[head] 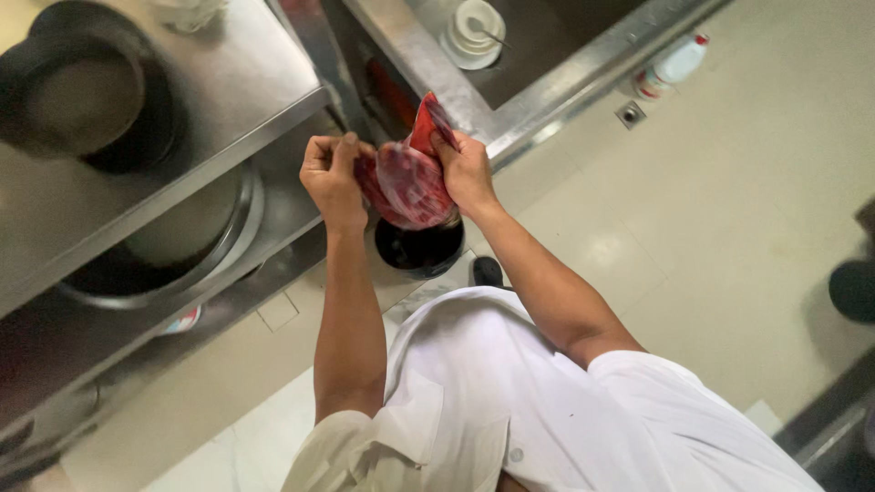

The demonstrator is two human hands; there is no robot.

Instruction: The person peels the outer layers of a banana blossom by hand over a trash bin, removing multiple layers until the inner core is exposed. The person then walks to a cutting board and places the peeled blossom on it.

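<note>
This looks like a commercial kitchen. Stainless steel counters (210, 82) fill the left and far side, with a large round wok well (196, 237) sunk into the steel lower left and a dark pan (82, 91) on the shelf above it. Far in the middle, stacked white dishes (476, 35) sit on another steel surface. The floor (729, 200) on the right is pale tile with a small drain (630, 114), and the person wears a white work jacket (510, 401).

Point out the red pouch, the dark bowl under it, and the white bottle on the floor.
red pouch (412, 182), head view, middle of its bulging body between the hands.
dark bowl (419, 248), head view, dark inside below the pouch.
white bottle (673, 66), head view, middle of its white body.
</note>
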